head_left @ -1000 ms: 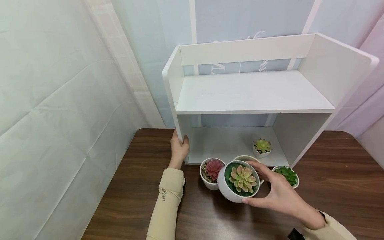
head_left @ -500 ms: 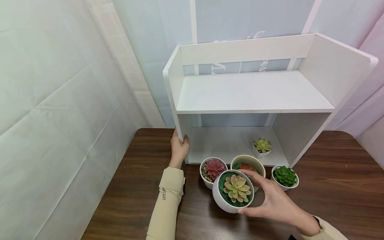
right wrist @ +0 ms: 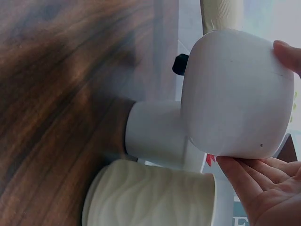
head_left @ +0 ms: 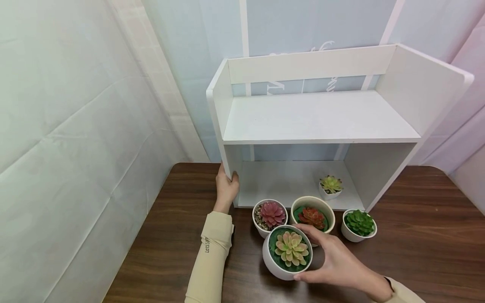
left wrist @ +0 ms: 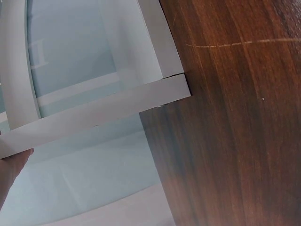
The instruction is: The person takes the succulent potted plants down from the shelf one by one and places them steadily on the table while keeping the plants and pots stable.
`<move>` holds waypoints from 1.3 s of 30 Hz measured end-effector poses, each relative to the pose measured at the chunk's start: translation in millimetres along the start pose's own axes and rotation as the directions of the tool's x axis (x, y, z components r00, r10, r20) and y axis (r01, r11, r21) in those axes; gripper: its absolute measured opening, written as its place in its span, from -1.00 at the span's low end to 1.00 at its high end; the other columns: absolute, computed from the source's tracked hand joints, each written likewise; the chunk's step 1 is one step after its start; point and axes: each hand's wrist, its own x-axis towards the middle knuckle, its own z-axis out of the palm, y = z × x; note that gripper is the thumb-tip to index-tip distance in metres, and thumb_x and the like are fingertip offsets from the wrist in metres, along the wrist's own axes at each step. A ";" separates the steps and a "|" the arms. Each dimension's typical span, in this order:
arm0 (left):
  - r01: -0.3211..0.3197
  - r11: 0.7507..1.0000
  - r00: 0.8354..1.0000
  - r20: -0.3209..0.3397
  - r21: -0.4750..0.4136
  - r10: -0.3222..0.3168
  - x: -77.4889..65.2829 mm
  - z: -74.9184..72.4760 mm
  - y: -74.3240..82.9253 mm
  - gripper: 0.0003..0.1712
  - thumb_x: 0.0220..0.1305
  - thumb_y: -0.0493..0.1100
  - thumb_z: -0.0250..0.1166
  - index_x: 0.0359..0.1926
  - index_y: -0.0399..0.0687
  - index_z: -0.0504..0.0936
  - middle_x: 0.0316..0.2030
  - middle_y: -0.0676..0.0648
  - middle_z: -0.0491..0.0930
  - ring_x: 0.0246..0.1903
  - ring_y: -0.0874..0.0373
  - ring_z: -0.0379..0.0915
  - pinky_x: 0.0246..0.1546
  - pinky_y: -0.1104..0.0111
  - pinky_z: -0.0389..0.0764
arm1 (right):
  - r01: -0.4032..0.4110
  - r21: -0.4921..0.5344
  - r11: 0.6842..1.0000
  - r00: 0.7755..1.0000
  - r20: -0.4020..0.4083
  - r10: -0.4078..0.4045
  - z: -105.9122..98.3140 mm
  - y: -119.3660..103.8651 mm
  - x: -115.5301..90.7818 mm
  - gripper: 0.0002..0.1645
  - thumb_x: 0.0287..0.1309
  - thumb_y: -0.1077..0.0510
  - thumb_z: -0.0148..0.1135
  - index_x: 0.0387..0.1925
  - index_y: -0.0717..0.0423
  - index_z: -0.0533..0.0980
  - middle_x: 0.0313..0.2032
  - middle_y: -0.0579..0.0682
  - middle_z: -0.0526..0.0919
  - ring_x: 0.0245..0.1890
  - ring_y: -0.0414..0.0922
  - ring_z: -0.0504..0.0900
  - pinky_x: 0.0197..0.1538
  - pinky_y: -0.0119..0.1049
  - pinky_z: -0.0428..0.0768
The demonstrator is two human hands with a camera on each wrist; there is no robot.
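My right hand (head_left: 335,263) pinches the rim of a round white pot (right wrist: 237,94) between thumb and fingers. In it sits a pink-tipped green succulent (head_left: 291,249), and the right wrist view shows the pot raised off the table. With my left hand (head_left: 226,188) I grip the left side panel of a white two-tier shelf (head_left: 322,115). Just behind the held pot stand a white pot with a dusky pink succulent (head_left: 272,214) and a cream wavy pot (right wrist: 155,195) with a red succulent (head_left: 312,218).
A green succulent (head_left: 359,223) in a white pot stands to the right, before the shelf. A small yellow-green succulent (head_left: 331,184) sits on the lower shelf board at the right. The brown wooden table (head_left: 166,248) meets a white curtain (head_left: 83,147) at left.
My right hand has brought the white pot toward me and to the left, uncovering the cream pot with the red succulent behind it. The left hand keeps its grip on the shelf.
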 end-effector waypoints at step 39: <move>0.001 1.000 1.000 0.009 0.012 -0.001 -7.4 -6.4 42.9 -0.46 0.22 -0.58 -0.03 0.26 -0.47 0.29 0.10 -0.47 0.44 0.13 -0.36 0.39 0.07 -0.18 0.45 | -0.033 -0.012 0.999 0.997 0.066 0.034 34.2 16.2 -5.9 0.06 -0.35 -0.38 0.51 0.20 0.00 0.39 0.09 -0.21 0.55 -0.01 -0.24 0.58 -0.01 -0.25 0.59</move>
